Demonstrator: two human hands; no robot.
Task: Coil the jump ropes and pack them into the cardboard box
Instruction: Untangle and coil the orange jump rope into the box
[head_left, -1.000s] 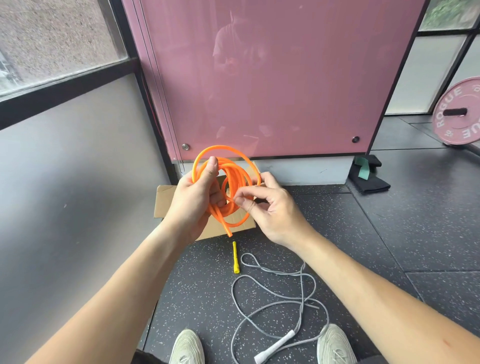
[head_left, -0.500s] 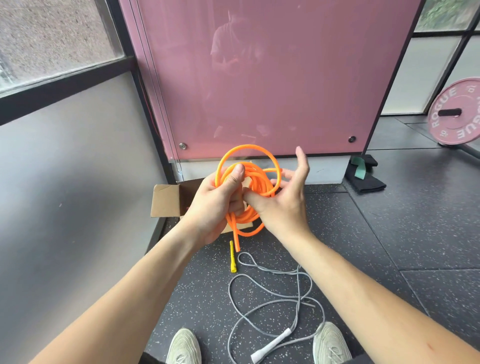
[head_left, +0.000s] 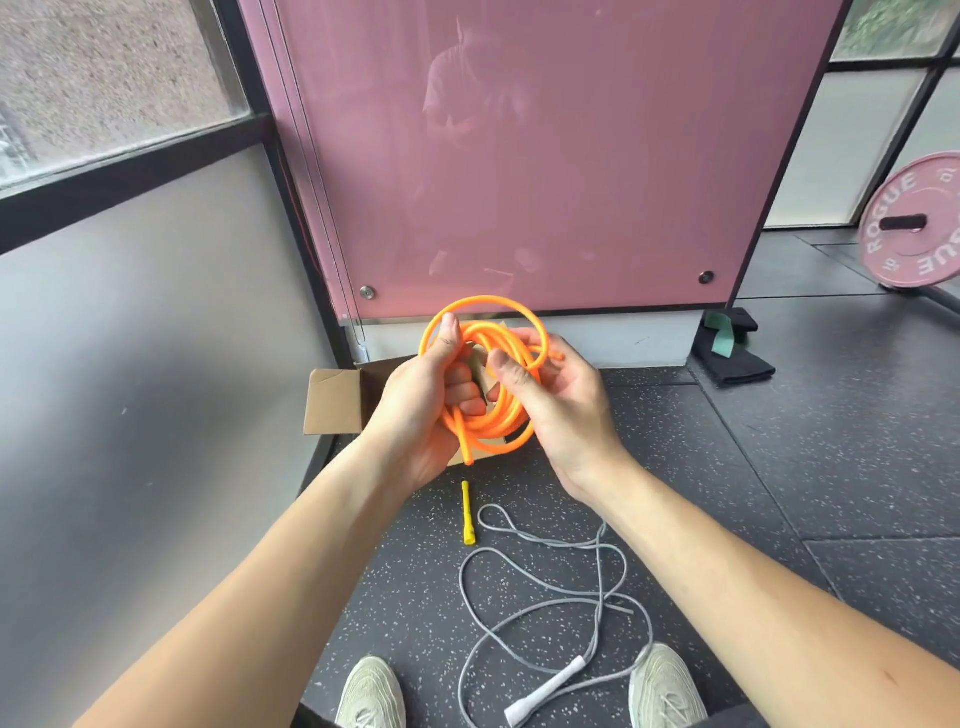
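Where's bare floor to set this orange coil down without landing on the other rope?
Bare floor lies right of the grey rope, running up to the black pad. Crowded: from between the shoes up to the yellow handle, where the grey rope sprawls. The cardboard box interior is hidden.

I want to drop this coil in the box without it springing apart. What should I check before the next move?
1. Orange rope coiled: ok, one end hangs loose.
2. Left hand grips the coil: ok.
3. Right hand holds its other side: ok.
4. Cardboard box open: ok, flap folded out.
5. Room inside the box: cannot tell, hands hide it.
6. Grey rope coiled: not ok, sprawled on the floor.
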